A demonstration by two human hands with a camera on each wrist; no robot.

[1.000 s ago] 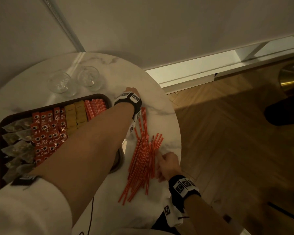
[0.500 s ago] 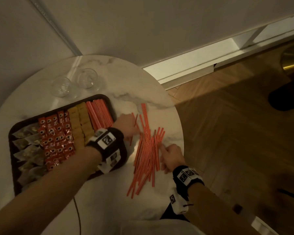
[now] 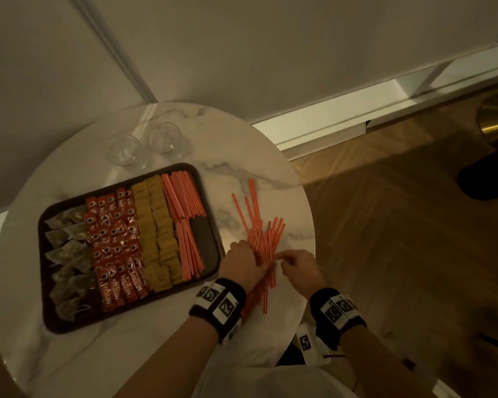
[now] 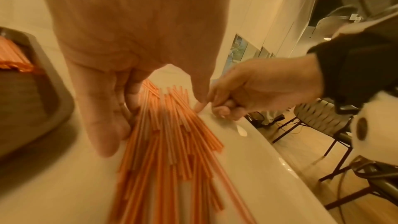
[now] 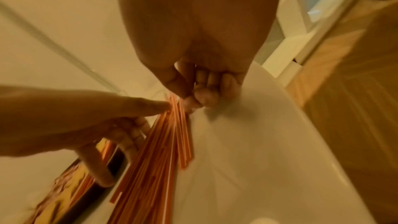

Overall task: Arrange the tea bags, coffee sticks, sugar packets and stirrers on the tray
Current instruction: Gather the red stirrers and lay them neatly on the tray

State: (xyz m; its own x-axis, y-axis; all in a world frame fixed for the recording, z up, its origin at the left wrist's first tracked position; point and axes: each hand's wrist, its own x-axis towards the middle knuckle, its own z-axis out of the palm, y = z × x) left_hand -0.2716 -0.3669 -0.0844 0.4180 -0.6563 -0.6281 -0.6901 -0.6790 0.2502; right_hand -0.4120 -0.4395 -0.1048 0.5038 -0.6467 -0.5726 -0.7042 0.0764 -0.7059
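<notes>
A dark tray (image 3: 205, 236) holds tea bags (image 3: 66, 254) at the left, then red coffee sticks (image 3: 112, 248), yellow sugar packets (image 3: 158, 234) and orange stirrers (image 3: 184, 214). A loose pile of stirrers (image 3: 263, 234) lies on the marble table to the right of the tray. My left hand (image 3: 243, 261) straddles the near part of this pile, fingers curled along its left side and thumb on its right (image 4: 172, 142). My right hand (image 3: 295, 264) has curled fingers and pinches the pile's right edge (image 5: 163, 142), next to the left thumb.
Two clear glasses (image 3: 125, 150) (image 3: 164, 139) stand beyond the tray by the wall. The round table's (image 3: 127, 354) edge curves close to the right of the loose stirrers. Below it is a wooden floor (image 3: 385, 254), and chair legs show in the left wrist view.
My left hand drew back from the far side of the table, past the tray's corner, onto the near part of the loose pile. The right hand closed in on the pile's right edge.
</notes>
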